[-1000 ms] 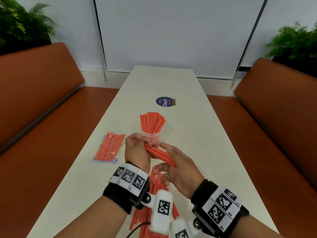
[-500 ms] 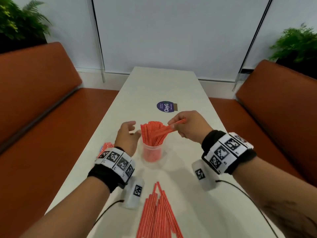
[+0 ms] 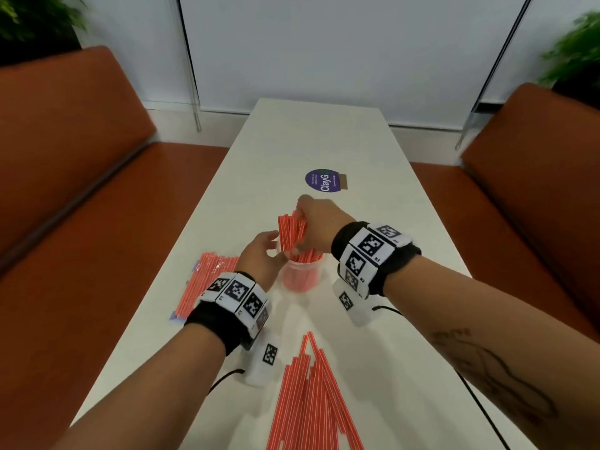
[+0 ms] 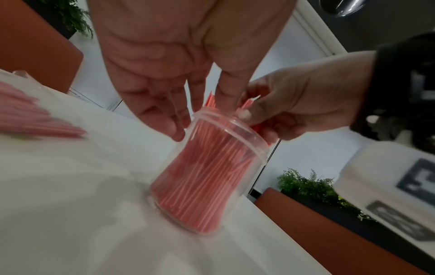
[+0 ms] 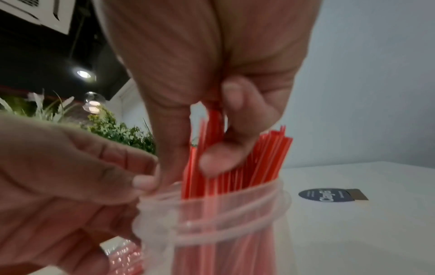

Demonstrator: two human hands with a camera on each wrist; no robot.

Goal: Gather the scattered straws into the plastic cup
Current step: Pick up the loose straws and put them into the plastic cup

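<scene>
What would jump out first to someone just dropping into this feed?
The clear plastic cup mid-table, packed with upright red straws; the right hand pinches some at their tops while the left hand touches the rim. Next, the loose straws fanned at the table's near edge.

Loose straws [image 3: 311,401] cut off by bottom edge; packet [image 4: 35,119] motion-blurred.

I had both forearms stretched forward. My right hand [image 3: 316,222] was arched downward, fingers [image 5: 226,148] curled and pinching. My left hand [image 3: 259,254] stayed just beside it, fingers relaxed.
</scene>
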